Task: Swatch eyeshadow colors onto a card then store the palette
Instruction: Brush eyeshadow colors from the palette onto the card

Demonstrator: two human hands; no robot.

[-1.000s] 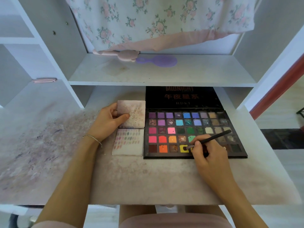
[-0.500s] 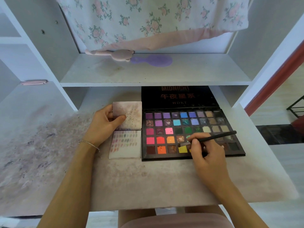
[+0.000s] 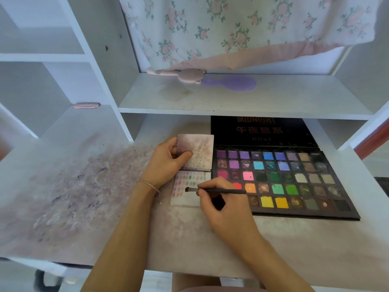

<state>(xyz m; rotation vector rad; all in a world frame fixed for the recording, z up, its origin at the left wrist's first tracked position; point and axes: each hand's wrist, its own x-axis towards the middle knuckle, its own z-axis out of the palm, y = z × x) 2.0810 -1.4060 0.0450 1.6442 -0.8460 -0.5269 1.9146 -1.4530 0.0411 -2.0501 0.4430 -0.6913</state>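
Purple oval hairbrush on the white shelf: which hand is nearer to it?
Left. The left hand holds the upper swatch card just below the shelf where the purple oval hairbrush lies; the right hand, holding the brush, sits lower, nearer the person.

A white table, smudged with pink and purple powder toward nine o'clock, carries an open eyeshadow palette at two o'clock and a swatch card touching its left edge. The shelf above, at twelve o'clock, bears a purple brush and a pink bear-shaped brush.
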